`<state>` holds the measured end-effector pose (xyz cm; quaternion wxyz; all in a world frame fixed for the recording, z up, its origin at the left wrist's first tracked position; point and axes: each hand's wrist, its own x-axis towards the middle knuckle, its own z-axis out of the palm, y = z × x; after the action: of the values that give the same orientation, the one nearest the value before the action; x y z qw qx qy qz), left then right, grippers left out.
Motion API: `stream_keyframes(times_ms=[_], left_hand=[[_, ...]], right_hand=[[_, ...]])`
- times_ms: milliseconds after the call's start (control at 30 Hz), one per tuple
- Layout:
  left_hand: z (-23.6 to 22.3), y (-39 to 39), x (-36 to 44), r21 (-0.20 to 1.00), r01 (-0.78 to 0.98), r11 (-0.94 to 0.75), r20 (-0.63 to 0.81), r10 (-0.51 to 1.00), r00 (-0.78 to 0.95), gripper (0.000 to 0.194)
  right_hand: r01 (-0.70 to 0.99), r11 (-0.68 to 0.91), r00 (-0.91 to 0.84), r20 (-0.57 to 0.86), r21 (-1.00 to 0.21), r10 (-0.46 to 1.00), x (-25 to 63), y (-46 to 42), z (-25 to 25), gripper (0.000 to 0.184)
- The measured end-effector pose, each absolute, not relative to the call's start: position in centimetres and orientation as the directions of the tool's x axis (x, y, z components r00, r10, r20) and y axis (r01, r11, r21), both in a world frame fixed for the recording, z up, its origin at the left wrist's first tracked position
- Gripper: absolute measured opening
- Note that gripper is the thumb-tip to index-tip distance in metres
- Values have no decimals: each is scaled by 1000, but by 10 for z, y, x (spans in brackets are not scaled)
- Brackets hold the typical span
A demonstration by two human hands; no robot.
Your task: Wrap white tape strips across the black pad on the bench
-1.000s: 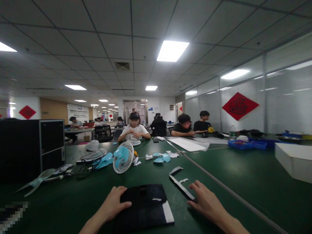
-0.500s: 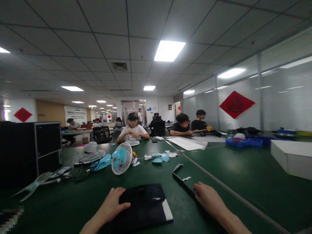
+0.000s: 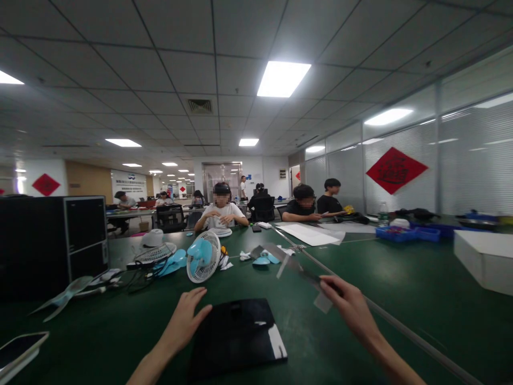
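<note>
A glossy black panel (image 3: pixel 240 331) with a bright reflection lies on the green table in front of me. My left hand (image 3: pixel 186 321) is at its upper left edge, thumb and fingers apart; whether the thumb touches the panel I cannot tell. To the right, my right hand (image 3: pixel 347 302) grips one end of a long thin dark strip (image 3: pixel 298 267) with pale tabs. The strip is raised above the table, its far end pointing away and to the left, and it is blurred by motion.
Behind the panel are a white fan cage with blue blades (image 3: pixel 203 258), loose blades and cables. A black computer case (image 3: pixel 52 246) stands left, a phone (image 3: pixel 22 347) near me. At right sit blue trays (image 3: pixel 396 233) and a white box (image 3: pixel 487 262). Several people sit beyond.
My right hand has lifted the strip off the table and swung it up and leftward. My left hand has shifted slightly up and left along the panel's edge.
</note>
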<state>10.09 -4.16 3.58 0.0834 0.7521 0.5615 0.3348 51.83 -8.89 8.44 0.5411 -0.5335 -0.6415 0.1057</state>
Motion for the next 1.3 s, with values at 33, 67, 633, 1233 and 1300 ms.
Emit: stream_keyframes(times_ms=[33,67,633,1233,1300], left_hand=[[41,-43,100,516,771,-372,474,874,104,61],[47,-45,99,538,751,-384,525,849,57,59],[85,-98,113,883,394,-256,139,943,301,49],[33,-78,118,833,547,82,-279,916,288,54],[32,-76,119,806,587,73,-290,914,285,53]], right_hand=[[505,420,123,545,-754,829,512,-91,89,40],[437,429,78,508,-791,858,505,-93,93,41],[167,266,-373,189,-949,909,436,-85,73,22],[438,163,-331,9,-884,943,429,-56,40,21],[488,187,-329,18,-853,944,427,-55,40,22]])
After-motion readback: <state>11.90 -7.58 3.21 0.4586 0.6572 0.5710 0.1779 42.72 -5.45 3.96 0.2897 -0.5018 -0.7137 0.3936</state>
